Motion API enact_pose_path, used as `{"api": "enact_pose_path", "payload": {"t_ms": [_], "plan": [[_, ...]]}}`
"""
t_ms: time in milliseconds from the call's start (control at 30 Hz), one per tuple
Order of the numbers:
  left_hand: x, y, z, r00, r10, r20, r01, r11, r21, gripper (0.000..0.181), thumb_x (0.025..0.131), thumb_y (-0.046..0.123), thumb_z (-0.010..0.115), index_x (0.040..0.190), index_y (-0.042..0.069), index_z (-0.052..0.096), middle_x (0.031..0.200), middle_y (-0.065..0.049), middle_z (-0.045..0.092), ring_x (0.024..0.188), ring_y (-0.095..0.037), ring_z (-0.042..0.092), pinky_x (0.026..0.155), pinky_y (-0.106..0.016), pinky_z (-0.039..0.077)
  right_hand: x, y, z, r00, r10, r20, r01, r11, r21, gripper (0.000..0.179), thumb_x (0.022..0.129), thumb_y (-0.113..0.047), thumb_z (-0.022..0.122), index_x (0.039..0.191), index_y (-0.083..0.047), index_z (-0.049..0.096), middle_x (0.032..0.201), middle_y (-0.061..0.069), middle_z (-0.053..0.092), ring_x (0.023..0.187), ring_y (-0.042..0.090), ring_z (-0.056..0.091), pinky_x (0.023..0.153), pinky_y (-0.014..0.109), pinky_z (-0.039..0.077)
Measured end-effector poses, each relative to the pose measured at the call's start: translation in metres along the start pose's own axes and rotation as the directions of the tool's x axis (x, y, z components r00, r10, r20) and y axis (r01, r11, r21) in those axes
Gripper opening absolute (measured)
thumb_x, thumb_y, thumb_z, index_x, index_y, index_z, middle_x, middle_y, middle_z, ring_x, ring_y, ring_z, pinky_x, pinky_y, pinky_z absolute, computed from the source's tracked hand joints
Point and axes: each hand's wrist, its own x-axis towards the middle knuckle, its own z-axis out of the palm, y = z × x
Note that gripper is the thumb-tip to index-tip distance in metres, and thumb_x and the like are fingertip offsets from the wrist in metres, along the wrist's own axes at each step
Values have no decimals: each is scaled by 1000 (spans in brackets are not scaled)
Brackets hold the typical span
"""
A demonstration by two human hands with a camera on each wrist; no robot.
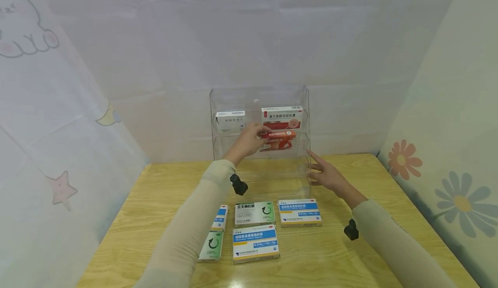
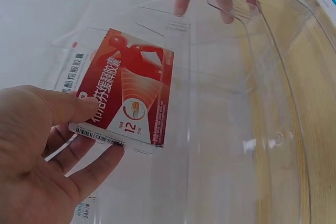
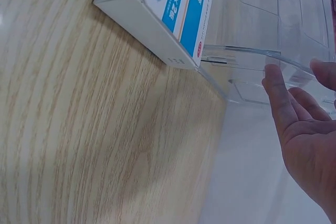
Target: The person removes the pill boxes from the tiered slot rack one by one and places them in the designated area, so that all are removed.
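Observation:
My left hand [image 1: 249, 141] pinches a red medicine box [image 1: 279, 142] at its left end, thumb on the printed front and fingers behind. The left wrist view shows this red box [image 2: 139, 87] tilted in front of the clear tiered display rack [image 1: 268, 173]. Above it, a white-and-red medicine box [image 1: 282, 116] stands in the rack's upper tier, with a white medicine box [image 1: 230, 123] to its left. My right hand [image 1: 327, 176] rests against the rack's right side. In the right wrist view, the fingers [image 3: 281, 98] extend along the rack's edge, thumb apart from them.
On the wooden table [image 1: 319, 257] before the rack lie several medicine boxes: blue-and-white ones [image 1: 299, 212] [image 1: 256, 242] and green-and-white ones [image 1: 254, 213] [image 1: 212, 245]. My left forearm partly covers the leftmost boxes. A cloth-covered wall [image 1: 175, 63] stands behind the rack.

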Motion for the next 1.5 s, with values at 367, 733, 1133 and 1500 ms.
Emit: {"api": "enact_pose_path", "payload": {"t_ms": [367,733,1133,1500], "plan": [[-5,10,-15,1000,-2,21,2,1000,-20,32,97,15,69,130,16,69,124,-8,57,112,-24,57,96,-44,50,1,-1,0,1000,7,10,-7,1000,0,82,104,-12,58,162,-41,8,161,27,29,134,46,49,94,52,55],[-18,23,-23,989,23,146,-13,998,-69,34,94,13,72,127,18,71,116,-2,60,101,-19,59,78,-34,55,1,-2,-2,1000,23,-2,-24,1000,-9,82,104,-14,59,162,-40,7,161,26,30,134,45,50,94,50,56],[-33,23,-17,947,4,321,80,966,-247,35,94,7,69,128,16,69,127,-4,63,105,-22,66,80,-31,60,4,0,-5,1000,28,-3,-28,1000,7,84,103,-11,59,163,-39,7,160,27,30,135,47,48,92,48,57],[-56,26,-5,896,-13,443,215,887,-409,36,93,5,70,128,10,68,125,-11,62,108,-27,66,85,-39,61,6,1,-6,999,47,-14,-47,999,3,85,102,-10,60,163,-39,8,159,28,31,137,47,46,91,48,57]]}}
